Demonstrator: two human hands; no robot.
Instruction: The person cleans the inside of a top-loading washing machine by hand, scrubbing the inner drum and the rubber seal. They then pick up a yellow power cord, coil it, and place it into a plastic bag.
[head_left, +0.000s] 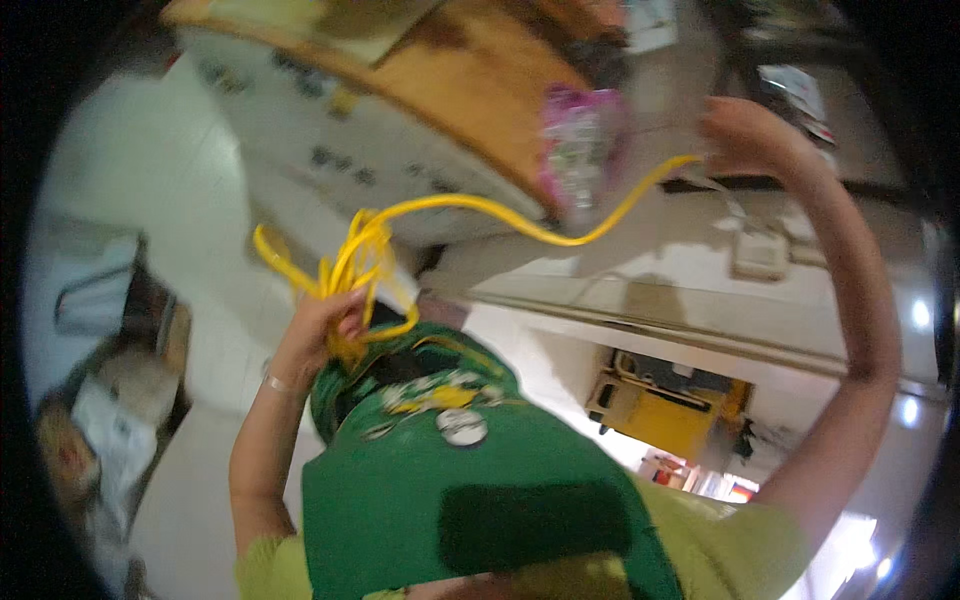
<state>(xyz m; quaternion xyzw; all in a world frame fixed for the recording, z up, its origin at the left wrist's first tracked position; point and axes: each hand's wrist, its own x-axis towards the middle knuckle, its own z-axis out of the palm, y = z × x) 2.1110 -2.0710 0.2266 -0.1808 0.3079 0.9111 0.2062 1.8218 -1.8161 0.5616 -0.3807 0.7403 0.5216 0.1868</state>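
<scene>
My left hand (326, 322) is closed around a loosely looped bundle of yellow cord (360, 255), in front of my green apron (465, 480). From the bundle a single length of cord sags across to my right hand (739, 139), raised at the upper right. The fingers there are curled where the cord meets them; blur hides the cord's end. Close below that hand, a pale strip or thin lead (716, 184) runs towards a white box-like fitting (759, 253).
A wooden-topped counter (465, 82) with a pale front stands ahead, a pink-edged plastic bag (581, 146) at its corner. Bags and other items (120, 405) lie at the left. A yellow cabinet or cart (667, 420) is farther off at lower right. Shiny packets (795, 94) rest at upper right.
</scene>
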